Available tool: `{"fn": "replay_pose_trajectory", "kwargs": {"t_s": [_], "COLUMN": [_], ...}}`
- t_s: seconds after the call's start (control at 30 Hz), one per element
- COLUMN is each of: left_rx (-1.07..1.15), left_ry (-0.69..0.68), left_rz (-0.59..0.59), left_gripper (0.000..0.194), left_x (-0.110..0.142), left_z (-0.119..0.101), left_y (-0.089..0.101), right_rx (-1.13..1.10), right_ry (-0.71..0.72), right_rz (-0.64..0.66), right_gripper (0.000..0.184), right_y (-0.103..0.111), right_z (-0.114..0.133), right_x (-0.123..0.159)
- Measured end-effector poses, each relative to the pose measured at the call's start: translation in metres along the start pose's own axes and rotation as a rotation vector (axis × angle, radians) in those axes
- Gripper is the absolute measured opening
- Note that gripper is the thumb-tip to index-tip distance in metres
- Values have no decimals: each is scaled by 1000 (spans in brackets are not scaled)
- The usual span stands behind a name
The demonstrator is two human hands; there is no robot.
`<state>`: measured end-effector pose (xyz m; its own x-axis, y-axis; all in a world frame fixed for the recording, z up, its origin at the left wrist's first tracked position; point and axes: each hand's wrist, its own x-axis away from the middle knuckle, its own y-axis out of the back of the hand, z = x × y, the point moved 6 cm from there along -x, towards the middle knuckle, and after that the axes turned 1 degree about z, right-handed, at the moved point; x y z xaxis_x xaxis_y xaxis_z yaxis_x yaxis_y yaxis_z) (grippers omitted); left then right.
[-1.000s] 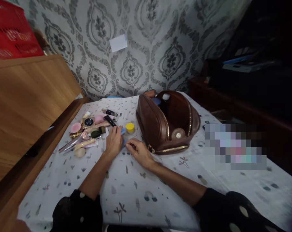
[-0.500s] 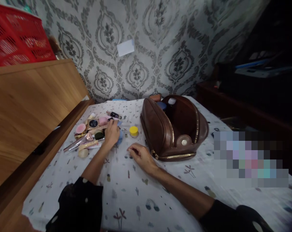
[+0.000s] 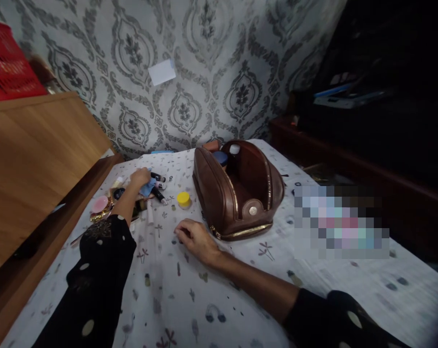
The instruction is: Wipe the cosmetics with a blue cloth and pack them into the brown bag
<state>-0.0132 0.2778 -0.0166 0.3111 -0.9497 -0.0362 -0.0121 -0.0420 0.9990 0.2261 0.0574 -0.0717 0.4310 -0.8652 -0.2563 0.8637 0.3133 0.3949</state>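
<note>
Several cosmetics [image 3: 99,204] are lying at the table's left. The left hand [image 3: 139,178] is reaching over them, a blue cloth [image 3: 147,187] showing just under its fingers; whether they are pinching it, I cannot tell. Farther right, a yellow-lidded jar [image 3: 183,199] is standing apart from the cloth. The right hand [image 3: 197,239] is resting, fingers loosely curled, near an open brown bag [image 3: 219,203].

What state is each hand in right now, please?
Left hand: closed on a blue item.
Right hand: loosely open, fingers curled, nothing visible in it.
</note>
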Motion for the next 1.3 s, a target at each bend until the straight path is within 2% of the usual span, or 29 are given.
{"fn": "replay_pose_trajectory", "kwargs": {"t_s": [0.2, 0.4, 0.57, 0.73, 0.87, 1.0, 1.17, 1.3], "left_rx": [-7, 47, 111, 186, 241, 283, 408, 503], "left_ry": [70, 81, 4, -136, -245, -338, -474, -497], "left_rz": [66, 28, -31, -171, -260, -292, -360, -436], "left_gripper": [40, 49, 48, 52, 48, 40, 33, 30], "left_x": [-17, -23, -19, -8, 9, 35, 87, 134], "left_z": [0, 1, -3, -28, -47, -55, -55, -49], "left_y": [-7, -3, 3, 20, 35, 43, 50, 55], "right_rx": [13, 22, 13, 3, 2, 1, -13, -29], "right_ry": [14, 7, 18, 16, 12, 26, 33, 37], "right_rz": [-17, -11, -19, -14, -13, -43, -59, -54], "right_gripper": [14, 14, 15, 13, 12, 13, 13, 14], "right_y": [1, 0, -1, 0, -1, 0, 0, 0], "right_z": [1, 1, 1, 0, -1, -1, -1, -2], "right_x": [1, 0, -1, 0, -1, -2, -2, -2]}}
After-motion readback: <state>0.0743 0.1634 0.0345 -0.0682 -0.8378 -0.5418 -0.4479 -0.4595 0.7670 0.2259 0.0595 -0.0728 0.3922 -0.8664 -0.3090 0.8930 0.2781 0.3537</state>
